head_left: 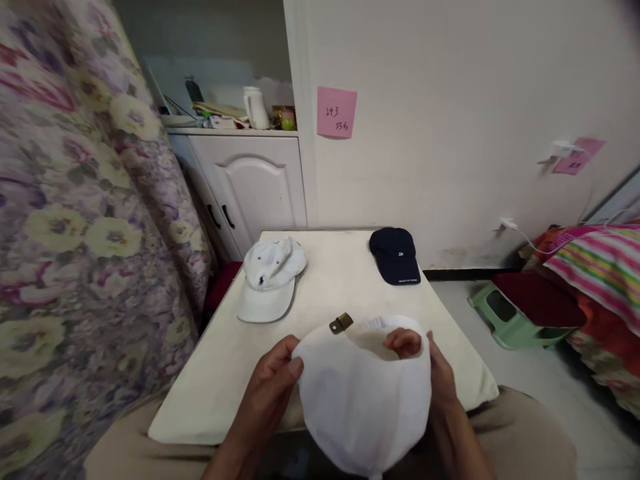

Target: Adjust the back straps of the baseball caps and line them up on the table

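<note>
I hold a white cap (363, 407) over the near edge of a small cream table (345, 280). My left hand (273, 383) grips its left side, thumb pressed on the cloth. My right hand (430, 373) grips the right side, with fingers curled over the rim into the opening. A brass strap buckle (341, 324) sticks up from the cap's far edge. A second white cap (270, 277) lies on the table at the far left. A navy cap (395, 255) lies at the far right.
A floral curtain or cover (75, 220) fills the left. A white cabinet (250, 180) with a jug and clutter stands behind. A pink note (337, 112) is on the wall. A green stool (515, 310) and striped bedding (595, 267) are at the right.
</note>
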The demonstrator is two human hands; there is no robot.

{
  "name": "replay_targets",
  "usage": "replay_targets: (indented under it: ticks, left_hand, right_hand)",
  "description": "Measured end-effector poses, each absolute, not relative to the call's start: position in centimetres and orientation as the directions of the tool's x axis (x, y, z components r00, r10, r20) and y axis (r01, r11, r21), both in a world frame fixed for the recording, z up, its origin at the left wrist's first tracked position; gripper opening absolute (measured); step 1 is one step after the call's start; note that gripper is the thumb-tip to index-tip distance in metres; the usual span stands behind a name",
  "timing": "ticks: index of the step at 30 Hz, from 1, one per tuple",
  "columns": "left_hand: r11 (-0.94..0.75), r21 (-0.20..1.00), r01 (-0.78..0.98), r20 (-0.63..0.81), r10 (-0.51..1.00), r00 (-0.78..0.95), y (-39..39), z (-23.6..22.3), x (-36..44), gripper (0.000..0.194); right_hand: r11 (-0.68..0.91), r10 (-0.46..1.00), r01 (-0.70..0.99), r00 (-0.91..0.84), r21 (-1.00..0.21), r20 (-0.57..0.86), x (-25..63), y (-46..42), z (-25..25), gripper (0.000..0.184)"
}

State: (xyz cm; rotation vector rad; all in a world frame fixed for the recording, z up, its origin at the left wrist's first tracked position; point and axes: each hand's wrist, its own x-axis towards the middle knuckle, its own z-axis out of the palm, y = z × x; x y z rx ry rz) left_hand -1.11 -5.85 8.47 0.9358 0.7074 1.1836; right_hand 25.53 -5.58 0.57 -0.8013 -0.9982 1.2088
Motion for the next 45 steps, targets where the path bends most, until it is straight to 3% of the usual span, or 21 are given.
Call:
replay_targets:
  ticks: [2,4,10,15,19,23,26,31,34,38,45]
  left_hand:
    - [0.111,0.893,-0.437,0.005,0.967,0.254,-6.4,8.3,-1.2,0.021]
    - [0.126,0.896,-0.426,-0.012,0.966,0.259,-6.8,8.1,-1.4,0.021]
    - [0.152,0.914,-0.376,-0.043,0.958,0.285,-7.8,7.8,-2.3,0.024]
    - [0.153,0.942,-0.300,-0.052,0.946,0.319,-8.2,9.0,-2.8,0.033]
    - [0.192,0.966,-0.170,-0.131,0.939,0.317,-8.1,10.8,-2.0,0.033]
    - [0.182,0.981,-0.064,-0.149,0.925,0.349,-8.2,11.8,-1.4,0.029]
    - [0.186,0.982,-0.030,-0.160,0.909,0.385,-8.5,11.7,-1.5,0.029]
    - [0.223,0.974,-0.035,-0.194,0.906,0.376,-9.2,11.2,-1.4,0.031]
    - [0.263,0.962,-0.069,-0.213,0.888,0.407,-9.2,10.9,-1.1,0.031]
    - [0.305,0.945,-0.118,-0.222,0.864,0.452,-8.9,10.3,-1.1,0.029]
    - [0.273,0.953,-0.128,-0.195,0.883,0.427,-8.6,9.8,-1.2,0.024]
  right_hand:
    - [0.179,0.980,-0.424,-0.001,-0.888,0.198,25.8,-6.6,1.6,0.070]
    - [0.181,0.974,-0.411,-0.051,-0.893,0.221,25.9,-7.4,2.3,0.070]
    - [0.155,0.964,-0.367,-0.147,-0.917,0.222,25.6,-8.9,3.4,0.031]
    - [0.157,0.983,-0.429,-0.022,-0.889,0.184,24.9,-9.1,4.9,0.028]
    - [0.173,0.984,-0.343,0.012,-0.923,0.179,24.7,-8.9,6.5,0.023]
    - [0.108,0.988,-0.275,-0.077,-0.955,0.134,25.1,-9.4,7.4,0.025]
    - [0.033,0.974,-0.244,-0.208,-0.969,0.086,26.0,-10.3,7.4,0.029]
    - [0.073,0.924,-0.100,-0.366,-0.992,0.105,27.0,-11.5,7.0,0.032]
    - [0.065,0.929,-0.046,-0.362,-0.997,0.077,26.9,-11.9,7.3,0.031]
    - [-0.033,0.958,-0.160,-0.285,-0.987,0.014,26.4,-11.7,8.4,0.025]
    - [-0.061,0.936,-0.358,-0.344,-0.932,0.071,24.5,-10.3,9.5,0.024]
